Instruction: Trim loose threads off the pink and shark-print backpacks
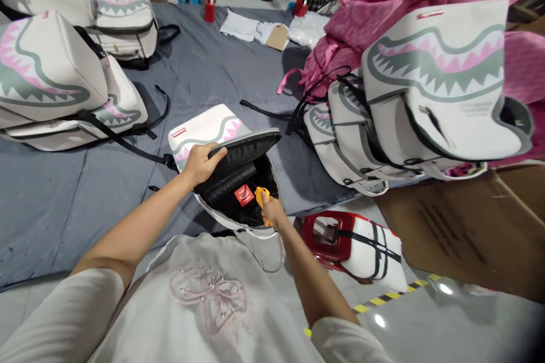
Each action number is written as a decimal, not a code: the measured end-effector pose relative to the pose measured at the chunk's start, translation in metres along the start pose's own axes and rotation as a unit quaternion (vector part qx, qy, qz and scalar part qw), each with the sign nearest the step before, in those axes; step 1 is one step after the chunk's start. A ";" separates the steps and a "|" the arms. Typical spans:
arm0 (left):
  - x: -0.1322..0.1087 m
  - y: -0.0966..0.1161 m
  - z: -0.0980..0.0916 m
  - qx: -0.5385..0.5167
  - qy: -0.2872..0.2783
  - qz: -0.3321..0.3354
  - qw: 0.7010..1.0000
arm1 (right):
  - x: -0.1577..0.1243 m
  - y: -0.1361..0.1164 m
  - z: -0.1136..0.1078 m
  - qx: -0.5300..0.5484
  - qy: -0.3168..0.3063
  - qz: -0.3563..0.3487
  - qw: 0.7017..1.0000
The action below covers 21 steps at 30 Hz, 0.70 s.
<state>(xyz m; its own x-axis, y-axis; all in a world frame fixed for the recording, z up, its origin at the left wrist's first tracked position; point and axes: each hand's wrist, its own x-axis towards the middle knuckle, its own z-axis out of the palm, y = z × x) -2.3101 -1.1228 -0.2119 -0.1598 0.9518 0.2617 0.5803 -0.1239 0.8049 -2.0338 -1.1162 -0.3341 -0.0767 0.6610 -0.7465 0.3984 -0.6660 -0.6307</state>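
Note:
A white backpack (207, 125) with a pink and grey shark-mouth print lies on the cloth-covered table in front of me, its zipped top folded back. My left hand (203, 165) grips the edge of the opened top flap (249, 146), thumb over the rim. Inside, the black lining shows, with a red square label (244, 195) on it. Over the opening, my right hand (272, 211) is closed around a small yellow tool (261, 197) beside the label. The tool's working end is too small to make out.
More white shark-print backpacks stand at left (46, 68) and right (438, 79). Pink bags (366, 22) are piled behind the right ones. Straps trail over the grey cloth (204, 62). A large cardboard box (460, 227) and a red-and-white item (353, 244) are at lower right.

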 end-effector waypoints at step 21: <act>0.010 -0.006 0.008 0.060 0.068 -0.019 0.996 | -0.006 -0.079 -0.032 -0.373 0.016 -0.003 0.928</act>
<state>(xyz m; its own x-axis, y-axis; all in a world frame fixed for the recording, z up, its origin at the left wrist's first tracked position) -2.3089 -1.1104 -0.2186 -0.2850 0.9072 0.3095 0.6626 -0.0469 0.7475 -2.0355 -1.0558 -0.2730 -0.0580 0.6812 -0.7298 0.9210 -0.2456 -0.3024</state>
